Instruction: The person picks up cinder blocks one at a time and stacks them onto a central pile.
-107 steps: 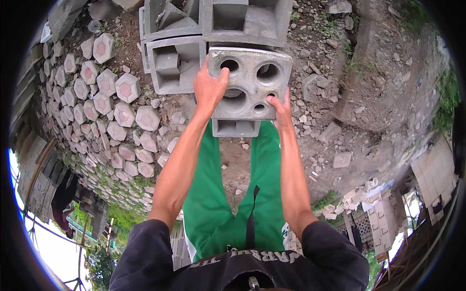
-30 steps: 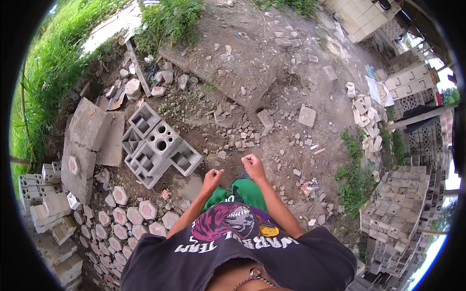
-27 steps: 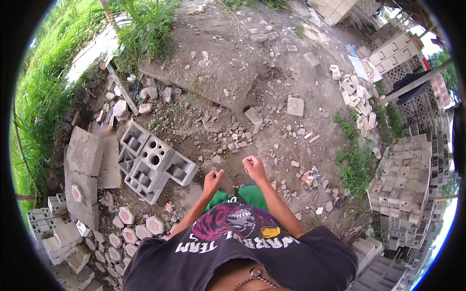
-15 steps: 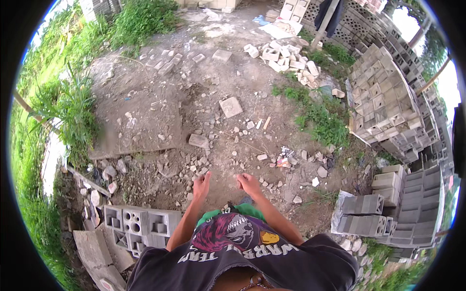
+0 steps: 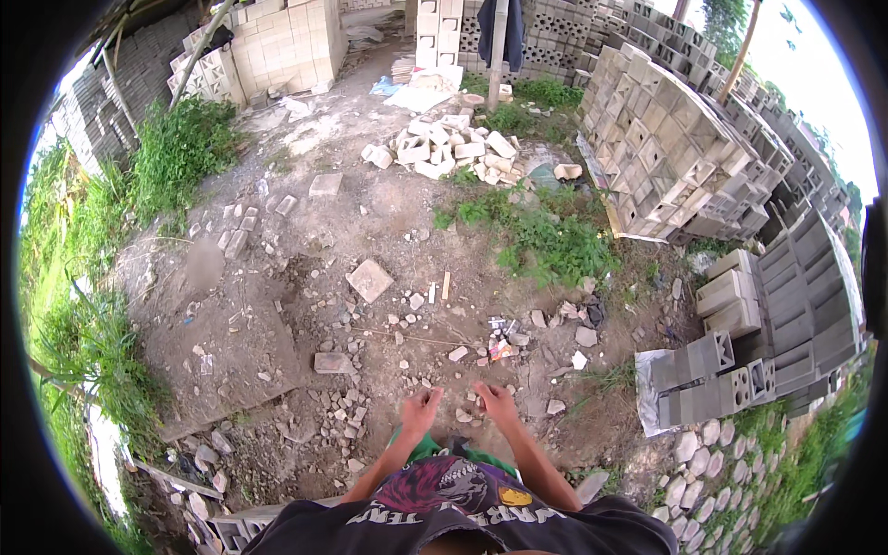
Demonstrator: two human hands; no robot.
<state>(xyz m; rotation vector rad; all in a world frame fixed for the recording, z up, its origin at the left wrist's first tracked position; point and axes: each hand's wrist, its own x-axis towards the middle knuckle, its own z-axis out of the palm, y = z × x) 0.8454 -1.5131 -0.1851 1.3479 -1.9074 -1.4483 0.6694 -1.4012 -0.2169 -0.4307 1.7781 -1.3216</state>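
Both hands are empty: the left hand (image 5: 423,407) is loosely curled with its fingers drawn together on nothing, and the right hand (image 5: 497,404) hangs half open beside it, the two held close in front of the person's waist above green trousers (image 5: 427,450) and a dark printed shirt (image 5: 453,504). Directly beneath the hands lies bare dirt ground (image 5: 277,324) strewn with small grey rubble (image 5: 347,412), none of it touched. A flat square slab (image 5: 369,279) lies tilted in the dirt well ahead of the hands. Grey hollow concrete blocks (image 5: 708,375), their square cells facing the viewer, sit stacked on pale sheeting to the person's right, well apart from the right hand. Behind them rises a tall block stack (image 5: 671,148); a heap of broken pale blocks (image 5: 444,148) lies farther off beside weeds (image 5: 546,245).
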